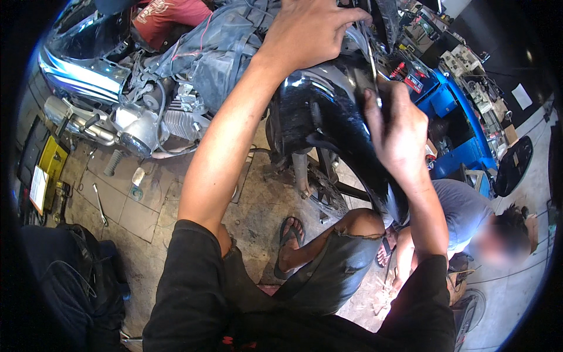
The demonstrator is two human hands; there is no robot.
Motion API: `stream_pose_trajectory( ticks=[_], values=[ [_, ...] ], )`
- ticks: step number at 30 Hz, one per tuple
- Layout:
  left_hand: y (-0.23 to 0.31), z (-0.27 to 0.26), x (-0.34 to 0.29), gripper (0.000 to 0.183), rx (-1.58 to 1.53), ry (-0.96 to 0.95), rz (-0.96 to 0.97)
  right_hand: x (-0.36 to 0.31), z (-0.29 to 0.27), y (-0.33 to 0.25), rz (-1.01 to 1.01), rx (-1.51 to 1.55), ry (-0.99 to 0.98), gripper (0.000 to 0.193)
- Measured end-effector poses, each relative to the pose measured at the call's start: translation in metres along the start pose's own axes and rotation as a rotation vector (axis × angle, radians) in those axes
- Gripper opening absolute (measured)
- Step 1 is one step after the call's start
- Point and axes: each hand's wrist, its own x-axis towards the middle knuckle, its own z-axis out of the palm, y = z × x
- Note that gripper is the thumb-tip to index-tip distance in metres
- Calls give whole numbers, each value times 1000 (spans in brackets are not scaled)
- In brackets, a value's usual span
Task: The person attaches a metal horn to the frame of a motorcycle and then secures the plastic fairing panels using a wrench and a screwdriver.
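Observation:
A partly stripped motorcycle stands before me, its glossy black front fender [346,111] between my arms. My left hand [308,35] is over the top of the fender, near the steering area. Its fingers bend in toward the upper end of a thin shiny metal rod [373,64]; what they grip is hidden. My right hand [402,132] is on the fender's right side, thumb and fingers pinched around the lower end of that rod. The rod's exact kind does not show. Below the fender, the front wheel [325,196] is partly visible.
The bare engine [170,120] and a blue-white fairing [88,76] lie left. A wrench [100,205] and a yellow toolbox [51,161] are on the floor. A blue tool cabinet [463,129] stands right. Another person [460,214] crouches at the lower right.

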Motion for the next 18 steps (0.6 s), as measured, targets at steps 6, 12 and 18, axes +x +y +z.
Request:
stream_pose_trajectory(
  ticks=[6, 12, 18],
  values=[
    [-5, 1, -1, 32, 5, 43, 19, 54, -7, -27, -89, 91, 223, 20],
    [-6, 11, 1, 33, 136, 16, 2, 77, -14, -11, -72, 63, 363, 18],
    [-3, 3, -4, 29, 41, 50, 6, 26, -27, 32, 82, 78, 269, 10]
  ],
)
